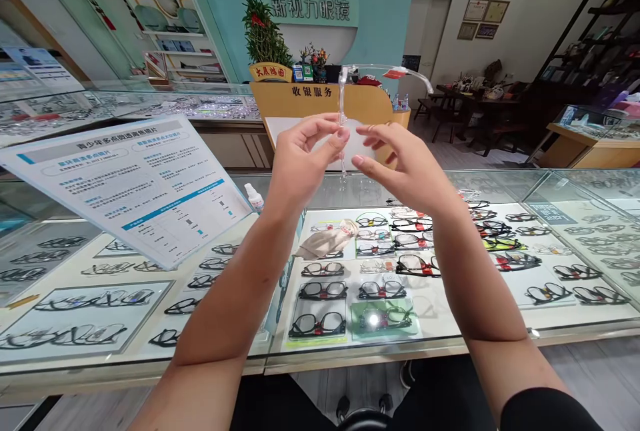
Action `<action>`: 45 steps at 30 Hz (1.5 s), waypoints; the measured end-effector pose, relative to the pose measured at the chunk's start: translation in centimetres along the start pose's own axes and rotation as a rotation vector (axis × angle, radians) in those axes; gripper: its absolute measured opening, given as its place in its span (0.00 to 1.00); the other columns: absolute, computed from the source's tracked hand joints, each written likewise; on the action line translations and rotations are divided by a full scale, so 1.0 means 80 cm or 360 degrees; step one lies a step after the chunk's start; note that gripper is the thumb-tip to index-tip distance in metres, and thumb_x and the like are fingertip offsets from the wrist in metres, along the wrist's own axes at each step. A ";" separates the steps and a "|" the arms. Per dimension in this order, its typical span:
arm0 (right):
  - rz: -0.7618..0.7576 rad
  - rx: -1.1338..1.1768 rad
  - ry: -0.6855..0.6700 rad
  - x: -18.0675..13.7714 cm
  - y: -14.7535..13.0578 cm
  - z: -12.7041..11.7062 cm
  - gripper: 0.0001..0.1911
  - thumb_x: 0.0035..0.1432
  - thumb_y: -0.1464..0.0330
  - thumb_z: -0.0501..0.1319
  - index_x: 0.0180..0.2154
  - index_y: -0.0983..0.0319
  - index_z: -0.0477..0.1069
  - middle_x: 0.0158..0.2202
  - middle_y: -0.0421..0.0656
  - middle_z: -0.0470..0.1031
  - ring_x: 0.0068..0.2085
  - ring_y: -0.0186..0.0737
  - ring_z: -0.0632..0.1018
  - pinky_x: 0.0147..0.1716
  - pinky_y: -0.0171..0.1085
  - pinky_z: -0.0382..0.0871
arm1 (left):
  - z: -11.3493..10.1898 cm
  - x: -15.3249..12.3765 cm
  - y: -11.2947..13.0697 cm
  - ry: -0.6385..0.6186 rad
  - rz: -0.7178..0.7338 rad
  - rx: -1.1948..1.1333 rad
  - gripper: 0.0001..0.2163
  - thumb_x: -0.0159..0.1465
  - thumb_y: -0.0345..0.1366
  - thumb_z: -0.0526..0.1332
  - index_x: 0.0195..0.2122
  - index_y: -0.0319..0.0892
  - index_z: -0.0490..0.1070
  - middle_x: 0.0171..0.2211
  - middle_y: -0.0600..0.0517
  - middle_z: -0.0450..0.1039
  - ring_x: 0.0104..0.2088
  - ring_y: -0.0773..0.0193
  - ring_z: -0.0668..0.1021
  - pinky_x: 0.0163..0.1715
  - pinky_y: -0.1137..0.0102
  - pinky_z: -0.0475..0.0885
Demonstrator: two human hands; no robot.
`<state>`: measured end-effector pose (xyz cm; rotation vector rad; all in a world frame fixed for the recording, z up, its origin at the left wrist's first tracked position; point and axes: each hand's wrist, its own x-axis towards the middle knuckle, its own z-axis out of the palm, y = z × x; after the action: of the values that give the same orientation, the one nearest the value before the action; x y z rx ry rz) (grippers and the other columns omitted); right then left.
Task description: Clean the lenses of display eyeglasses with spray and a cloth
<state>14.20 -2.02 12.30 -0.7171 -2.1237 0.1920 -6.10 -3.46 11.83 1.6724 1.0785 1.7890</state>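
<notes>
My left hand (pixel 313 154) pinches a pair of clear-framed eyeglasses (pixel 343 94) between thumb and fingers, holding it up above the glass counter. One temple of the frame reaches out to the right and carries a small red tag (pixel 395 73). Close by on the right, my right hand (pixel 400 161) is raised with its fingers apart and its thumb pointing at the frame. It appears to hold nothing. Below the hands, a beige cloth pouch (pixel 327 239) lies on the counter top.
Under the counter glass (pixel 435 344) are several rows of eyeglasses (pixel 318 324). A printed sign board (pixel 150 184) leans at the left, beside a white spray bottle (pixel 254 198). Farther back stand a wooden cashier desk (pixel 325 104), a potted plant (pixel 265 31) and a dark table (pixel 463 101).
</notes>
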 end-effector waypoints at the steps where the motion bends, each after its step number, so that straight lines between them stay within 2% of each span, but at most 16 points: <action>1: -0.0019 0.0053 -0.0027 0.002 -0.001 0.005 0.25 0.74 0.53 0.65 0.66 0.54 0.76 0.59 0.50 0.81 0.57 0.49 0.80 0.52 0.45 0.77 | 0.003 -0.002 0.001 -0.0030 0.0010 -0.0004 0.11 0.66 0.45 0.76 0.38 0.45 0.81 0.60 0.46 0.81 0.56 0.54 0.84 0.46 0.65 0.87; 3: -0.0035 0.0138 -0.0082 0.005 -0.002 0.014 0.25 0.74 0.55 0.65 0.68 0.53 0.75 0.63 0.50 0.80 0.60 0.50 0.79 0.53 0.46 0.78 | 0.010 -0.005 0.003 -0.0083 0.0004 -0.0017 0.10 0.66 0.45 0.76 0.38 0.45 0.82 0.61 0.45 0.81 0.56 0.53 0.85 0.46 0.64 0.87; 6: -0.0005 0.0284 -0.0120 0.007 0.002 0.022 0.23 0.75 0.57 0.64 0.67 0.55 0.76 0.62 0.51 0.81 0.58 0.48 0.81 0.54 0.46 0.80 | 0.015 -0.007 0.002 -0.0116 -0.0039 -0.0032 0.09 0.68 0.44 0.75 0.38 0.45 0.82 0.60 0.45 0.82 0.55 0.53 0.85 0.46 0.62 0.86; 10: 0.0081 0.0426 -0.0096 -0.007 0.020 0.024 0.23 0.74 0.55 0.65 0.64 0.58 0.78 0.59 0.51 0.83 0.55 0.47 0.83 0.53 0.47 0.82 | 0.014 -0.015 0.001 -0.0187 -0.0018 0.0073 0.07 0.72 0.41 0.71 0.39 0.45 0.83 0.57 0.46 0.83 0.60 0.53 0.83 0.57 0.59 0.83; 13: 0.0160 0.0397 -0.0058 -0.032 0.035 0.023 0.24 0.72 0.55 0.67 0.62 0.59 0.79 0.61 0.53 0.83 0.56 0.49 0.84 0.54 0.49 0.82 | 0.003 -0.028 -0.007 -0.0100 0.0031 0.0266 0.04 0.72 0.37 0.67 0.42 0.46 0.82 0.53 0.47 0.85 0.61 0.54 0.82 0.62 0.60 0.78; 15: 0.0202 0.0339 -0.0021 -0.051 0.042 0.024 0.22 0.72 0.56 0.66 0.61 0.59 0.80 0.62 0.54 0.83 0.56 0.50 0.84 0.54 0.51 0.82 | -0.008 -0.039 -0.020 0.0012 0.0088 0.0366 0.07 0.74 0.34 0.62 0.41 0.46 0.80 0.46 0.49 0.84 0.53 0.58 0.84 0.58 0.62 0.78; 18: 0.0257 0.0247 0.0023 -0.075 0.050 0.032 0.21 0.72 0.56 0.65 0.59 0.59 0.81 0.60 0.54 0.83 0.55 0.52 0.84 0.53 0.52 0.81 | -0.033 -0.051 -0.051 0.0054 0.0098 0.0436 0.12 0.76 0.34 0.54 0.35 0.47 0.71 0.30 0.53 0.75 0.33 0.63 0.78 0.42 0.67 0.77; 21: 0.0287 0.0191 0.0046 -0.090 0.059 0.047 0.22 0.72 0.56 0.64 0.60 0.60 0.80 0.59 0.55 0.83 0.55 0.55 0.84 0.54 0.54 0.80 | -0.064 -0.057 -0.087 0.0008 0.0005 0.0514 0.10 0.79 0.39 0.52 0.39 0.48 0.66 0.27 0.55 0.68 0.27 0.64 0.73 0.33 0.69 0.71; 25: 0.0262 0.0143 0.0085 -0.101 0.067 0.072 0.23 0.73 0.55 0.62 0.61 0.59 0.79 0.60 0.56 0.82 0.57 0.57 0.83 0.57 0.56 0.79 | -0.103 -0.055 -0.125 0.0030 -0.0250 0.0693 0.14 0.80 0.43 0.52 0.36 0.47 0.64 0.21 0.57 0.66 0.22 0.63 0.74 0.30 0.67 0.68; 29: 0.0241 0.0110 0.0117 -0.113 0.070 0.088 0.24 0.74 0.55 0.61 0.63 0.60 0.79 0.60 0.56 0.81 0.60 0.58 0.82 0.59 0.57 0.79 | -0.129 -0.054 -0.153 0.0224 -0.0477 0.0744 0.22 0.81 0.46 0.51 0.27 0.48 0.60 0.14 0.56 0.61 0.22 0.59 0.76 0.31 0.66 0.68; 32: 0.0238 0.0107 0.0122 -0.119 0.071 0.092 0.24 0.75 0.54 0.62 0.63 0.60 0.79 0.59 0.57 0.81 0.59 0.59 0.83 0.60 0.58 0.78 | -0.144 -0.055 -0.170 0.0471 -0.0427 0.0764 0.26 0.79 0.49 0.54 0.22 0.48 0.56 0.14 0.55 0.60 0.22 0.62 0.73 0.33 0.66 0.69; 34: 0.0252 0.0100 0.0122 -0.121 0.072 0.094 0.24 0.75 0.54 0.62 0.62 0.59 0.79 0.59 0.57 0.82 0.58 0.59 0.83 0.60 0.59 0.78 | -0.154 -0.056 -0.179 0.0652 -0.0334 0.0748 0.23 0.77 0.46 0.57 0.23 0.47 0.59 0.18 0.55 0.65 0.23 0.64 0.71 0.32 0.67 0.68; 37: 0.0256 0.0086 0.0110 -0.122 0.075 0.098 0.24 0.74 0.53 0.62 0.62 0.58 0.80 0.58 0.56 0.82 0.57 0.59 0.83 0.59 0.59 0.79 | -0.165 -0.056 -0.186 0.0823 -0.0282 0.0707 0.12 0.72 0.34 0.57 0.29 0.46 0.63 0.25 0.55 0.69 0.26 0.66 0.70 0.31 0.69 0.66; 41: 0.0254 0.0074 0.0081 -0.123 0.077 0.102 0.23 0.74 0.53 0.62 0.61 0.58 0.80 0.57 0.56 0.82 0.57 0.60 0.83 0.59 0.59 0.79 | -0.170 -0.057 -0.185 0.0941 -0.0358 0.0793 0.16 0.73 0.30 0.54 0.26 0.46 0.57 0.24 0.56 0.60 0.27 0.65 0.65 0.31 0.68 0.63; 45: 0.0250 0.0073 0.0051 -0.125 0.076 0.104 0.24 0.74 0.53 0.62 0.61 0.59 0.80 0.57 0.56 0.82 0.58 0.61 0.83 0.60 0.60 0.78 | -0.174 -0.058 -0.185 0.0952 -0.0427 0.0842 0.19 0.74 0.30 0.57 0.25 0.46 0.54 0.23 0.56 0.59 0.28 0.66 0.62 0.31 0.67 0.61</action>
<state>14.94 -1.58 -2.00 -0.8544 -2.0271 0.3111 -21.55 -1.57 -2.03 1.1574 2.0752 1.9773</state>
